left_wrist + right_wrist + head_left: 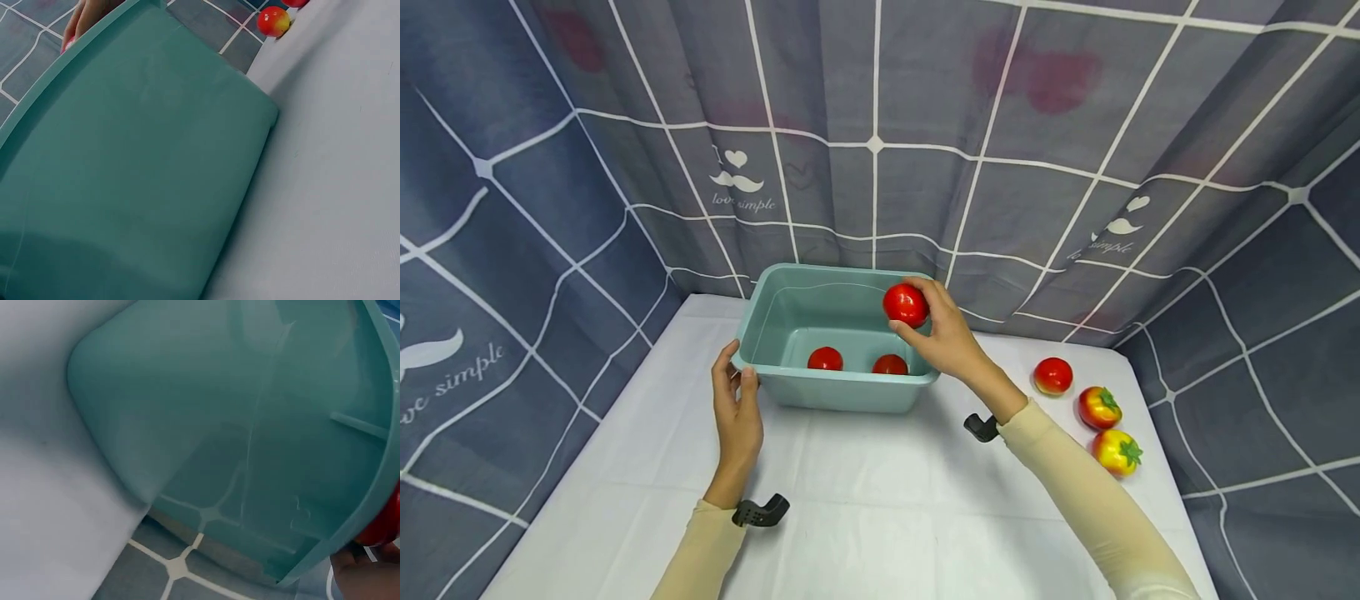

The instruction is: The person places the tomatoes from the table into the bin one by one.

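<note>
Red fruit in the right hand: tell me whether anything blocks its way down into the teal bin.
Nothing visible does: the red fruit, held in the right hand, appears over the open teal bin; two more red fruits lie lower, inside it.

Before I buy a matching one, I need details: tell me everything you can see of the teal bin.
The bin looks like smooth plastic, rectangular with rounded corners, sloping walls and a projecting rim. It stands upright, lidless, on the white tabletop. Two round red fruits lie inside. The left hand holds its near left corner; the right hand has another fruit above its right end.
</note>
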The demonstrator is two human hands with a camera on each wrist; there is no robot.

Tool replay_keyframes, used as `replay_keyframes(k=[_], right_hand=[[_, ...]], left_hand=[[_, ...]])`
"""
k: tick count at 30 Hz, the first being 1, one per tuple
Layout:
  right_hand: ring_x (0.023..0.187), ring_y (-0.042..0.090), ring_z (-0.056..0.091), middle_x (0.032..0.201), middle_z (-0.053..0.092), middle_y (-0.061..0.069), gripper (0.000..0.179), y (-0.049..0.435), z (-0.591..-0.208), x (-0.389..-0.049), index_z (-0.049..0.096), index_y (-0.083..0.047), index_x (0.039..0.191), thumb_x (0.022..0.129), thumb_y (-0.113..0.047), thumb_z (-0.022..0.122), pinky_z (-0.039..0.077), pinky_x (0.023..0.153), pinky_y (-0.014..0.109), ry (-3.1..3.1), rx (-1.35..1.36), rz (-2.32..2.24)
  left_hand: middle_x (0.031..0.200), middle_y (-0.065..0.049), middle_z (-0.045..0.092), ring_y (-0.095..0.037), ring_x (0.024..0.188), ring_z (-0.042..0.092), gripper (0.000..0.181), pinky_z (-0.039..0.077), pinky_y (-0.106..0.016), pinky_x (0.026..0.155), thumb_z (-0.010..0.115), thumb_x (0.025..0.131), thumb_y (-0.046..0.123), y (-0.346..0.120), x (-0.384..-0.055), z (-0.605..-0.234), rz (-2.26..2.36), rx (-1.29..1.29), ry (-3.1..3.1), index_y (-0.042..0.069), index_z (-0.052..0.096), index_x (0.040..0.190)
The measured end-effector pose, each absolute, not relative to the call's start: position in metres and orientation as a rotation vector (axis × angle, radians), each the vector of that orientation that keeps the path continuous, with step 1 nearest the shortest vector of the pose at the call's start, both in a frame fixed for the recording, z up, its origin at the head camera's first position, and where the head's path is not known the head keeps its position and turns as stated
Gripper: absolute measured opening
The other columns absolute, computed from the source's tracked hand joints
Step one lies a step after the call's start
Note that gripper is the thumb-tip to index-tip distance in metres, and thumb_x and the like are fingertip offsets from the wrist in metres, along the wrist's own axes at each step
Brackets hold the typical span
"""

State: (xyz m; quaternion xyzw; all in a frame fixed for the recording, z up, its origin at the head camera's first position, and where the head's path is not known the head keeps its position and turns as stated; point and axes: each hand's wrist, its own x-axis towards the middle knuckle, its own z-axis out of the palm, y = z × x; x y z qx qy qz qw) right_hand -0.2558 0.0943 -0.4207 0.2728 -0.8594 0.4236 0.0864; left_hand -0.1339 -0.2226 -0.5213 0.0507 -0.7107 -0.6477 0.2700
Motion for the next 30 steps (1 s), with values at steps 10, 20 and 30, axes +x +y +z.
replay_keyframes(k=[10,20,30], right_hand=[[0.142,0.029,0.057,0.157,0.05,0.008,0.068,0.071,-0.421,-0.257,0.046,-0.018,0.159,0.1,-0.031,0.077,0.054,0.116,0.05,-2.649,0.929,1.138],[0.14,0.029,0.056,0.155,0.05,0.007,0.067,0.065,-0.414,-0.257,0.045,-0.018,0.16,0.102,-0.029,0.076,0.055,0.115,0.049,-2.718,0.971,1.034],[0.148,0.03,0.049,0.161,0.046,0.006,0.066,0.056,-0.416,-0.259,0.044,-0.013,0.162,0.105,-0.03,0.071,0.046,0.121,0.054,-2.662,1.039,1.092]], left_hand=[[0.166,0.0,0.042,-0.026,0.144,0.046,0.051,0.043,-0.012,0.107,0.047,0.116,0.02,-0.223,-0.129,-0.524,-1.735,0.15,-1.913,0.028,0.039,0.166],[0.167,0.003,0.04,-0.023,0.144,0.045,0.051,0.042,-0.013,0.107,0.049,0.116,0.021,-0.218,-0.129,-0.527,-1.746,0.139,-1.915,0.029,0.04,0.165],[0.167,0.003,0.041,-0.025,0.145,0.046,0.051,0.043,-0.015,0.108,0.05,0.115,0.019,-0.224,-0.132,-0.523,-1.73,0.132,-1.899,0.027,0.041,0.165]])
